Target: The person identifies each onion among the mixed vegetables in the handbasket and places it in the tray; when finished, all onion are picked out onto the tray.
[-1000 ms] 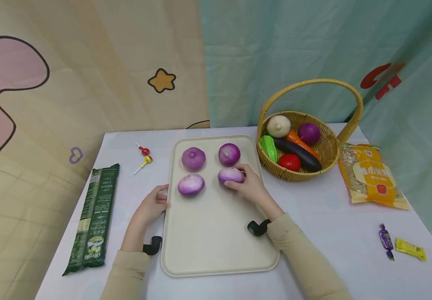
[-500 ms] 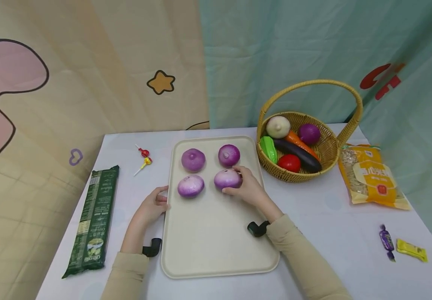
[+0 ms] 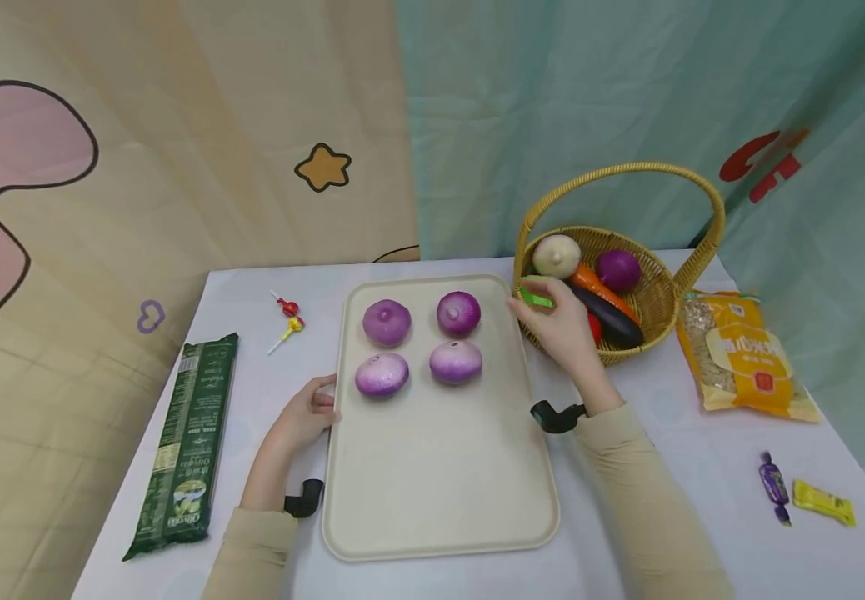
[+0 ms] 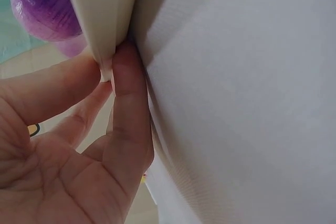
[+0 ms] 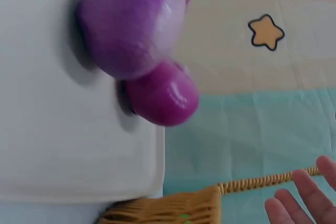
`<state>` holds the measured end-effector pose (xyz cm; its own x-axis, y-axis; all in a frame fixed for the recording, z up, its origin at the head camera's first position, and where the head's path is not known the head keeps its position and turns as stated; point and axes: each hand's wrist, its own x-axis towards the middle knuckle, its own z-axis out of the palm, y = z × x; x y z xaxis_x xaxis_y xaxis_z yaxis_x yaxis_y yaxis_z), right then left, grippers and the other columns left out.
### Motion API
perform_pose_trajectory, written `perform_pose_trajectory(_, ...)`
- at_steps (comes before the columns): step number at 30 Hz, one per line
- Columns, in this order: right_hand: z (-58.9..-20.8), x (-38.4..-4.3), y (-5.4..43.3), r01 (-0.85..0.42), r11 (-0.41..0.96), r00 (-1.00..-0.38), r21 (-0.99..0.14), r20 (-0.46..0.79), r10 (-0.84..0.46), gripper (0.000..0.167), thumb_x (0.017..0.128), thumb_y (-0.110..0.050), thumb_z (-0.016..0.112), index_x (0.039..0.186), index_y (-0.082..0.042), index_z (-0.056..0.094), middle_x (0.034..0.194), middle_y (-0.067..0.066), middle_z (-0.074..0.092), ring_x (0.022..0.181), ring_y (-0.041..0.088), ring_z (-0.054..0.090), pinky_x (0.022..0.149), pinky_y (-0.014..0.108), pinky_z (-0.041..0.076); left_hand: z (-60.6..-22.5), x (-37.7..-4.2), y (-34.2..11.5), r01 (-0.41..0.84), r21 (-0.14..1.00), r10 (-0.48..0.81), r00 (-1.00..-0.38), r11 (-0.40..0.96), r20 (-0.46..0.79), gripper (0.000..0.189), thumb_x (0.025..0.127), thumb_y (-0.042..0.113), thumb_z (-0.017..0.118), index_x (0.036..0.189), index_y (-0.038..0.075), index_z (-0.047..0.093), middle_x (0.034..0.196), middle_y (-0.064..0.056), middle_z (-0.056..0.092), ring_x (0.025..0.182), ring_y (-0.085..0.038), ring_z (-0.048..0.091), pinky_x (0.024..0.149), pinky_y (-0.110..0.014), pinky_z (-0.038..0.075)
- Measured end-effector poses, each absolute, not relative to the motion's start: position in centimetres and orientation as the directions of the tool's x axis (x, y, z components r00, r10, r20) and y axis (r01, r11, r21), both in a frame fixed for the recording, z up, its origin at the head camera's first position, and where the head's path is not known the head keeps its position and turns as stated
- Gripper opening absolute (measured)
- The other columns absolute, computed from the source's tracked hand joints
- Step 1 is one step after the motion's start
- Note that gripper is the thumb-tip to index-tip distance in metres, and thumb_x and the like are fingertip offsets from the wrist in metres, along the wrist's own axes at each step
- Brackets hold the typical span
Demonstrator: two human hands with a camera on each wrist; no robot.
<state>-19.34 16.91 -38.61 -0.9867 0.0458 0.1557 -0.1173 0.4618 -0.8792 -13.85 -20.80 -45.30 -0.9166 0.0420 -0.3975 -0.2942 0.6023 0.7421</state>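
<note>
In the head view, purple onions stand in two rows at the far end of a cream tray (image 3: 440, 475). The front row has a right onion (image 3: 456, 362) and a left onion (image 3: 382, 375); behind are a flat-topped onion (image 3: 387, 322) and a darker onion (image 3: 458, 314). My left hand (image 3: 307, 417) pinches the tray's left edge, thumb above and fingers below in the left wrist view. Holding nothing visible, my right hand (image 3: 562, 329) hovers by the near-left rim of the wicker basket (image 3: 659, 312), fingers extended, partly covering a green pepper (image 3: 536, 297).
Inside the basket lie a white onion (image 3: 557, 256), a carrot (image 3: 605, 292), an eggplant (image 3: 608, 320), a purple onion (image 3: 619, 270) and a partly hidden tomato (image 3: 595, 327). A green packet (image 3: 185, 442) and lollipops (image 3: 287, 317) lie left; a grain bag (image 3: 747, 354) and candies (image 3: 775, 487) right.
My right hand adjusted the front-right onion slightly left and nearer, let it go, and moved right to the basket. My left hand has stayed at the tray's edge.
</note>
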Motion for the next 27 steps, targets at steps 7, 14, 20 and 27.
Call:
perform_pose_trajectory(7,-38.6,-23.6,20.0,-0.051,0.438,-0.935,-0.898,0.196,0.294,0.051,0.091,-0.028,0.068,0.131,0.000,0.054,0.134,0.017,0.055,0.124,0.032,0.049,0.105,0.044,0.042,-45.1,-13.8,-20.8,-0.289,0.745,0.035,-0.922,0.601,-0.386,0.060,0.091,-0.001,0.060,0.147,0.003,0.040,0.113,-0.023,0.058,0.099,-0.028,0.058,0.081,-0.034,0.051)
perform_pose_trajectory(14,-41.1,-26.5,20.6,0.109,0.360,-0.915,-0.926,0.048,0.400,0.074,0.091,-0.036,0.066,0.148,-0.005,0.033,0.149,0.019,0.035,0.134,0.035,0.037,0.112,0.047,0.034,-45.5,-13.6,-20.7,-0.290,0.748,0.034,-0.922,0.597,-0.385,0.060,0.090,-0.002,0.061,0.146,0.002,0.041,0.112,-0.024,0.059,0.099,-0.029,0.060,0.081,-0.036,0.053)
perform_pose_trajectory(20,-42.3,-27.8,20.7,0.159,0.394,-0.922,-0.905,0.007,0.387,0.089,0.092,-0.038,0.064,0.159,-0.011,0.013,0.163,0.016,0.016,0.148,0.036,0.021,0.120,0.049,0.022,-45.5,-13.6,-20.7,-0.294,0.750,0.026,-0.924,0.593,-0.382,0.059,0.090,-0.002,0.061,0.146,0.003,0.042,0.112,-0.024,0.060,0.098,-0.028,0.061,0.081,-0.036,0.053)
perform_pose_trajectory(27,-42.8,-28.4,20.6,0.167,0.475,-0.904,-0.864,0.057,0.423,0.076,0.093,-0.037,0.063,0.154,-0.009,0.027,0.153,0.023,0.024,0.138,0.044,0.030,0.114,0.052,0.029,-45.3,-13.6,-20.5,-0.302,0.738,0.018,-0.920,0.603,-0.392,0.060,0.090,-0.001,0.061,0.146,0.004,0.041,0.112,-0.023,0.059,0.098,-0.028,0.060,0.081,-0.034,0.052)
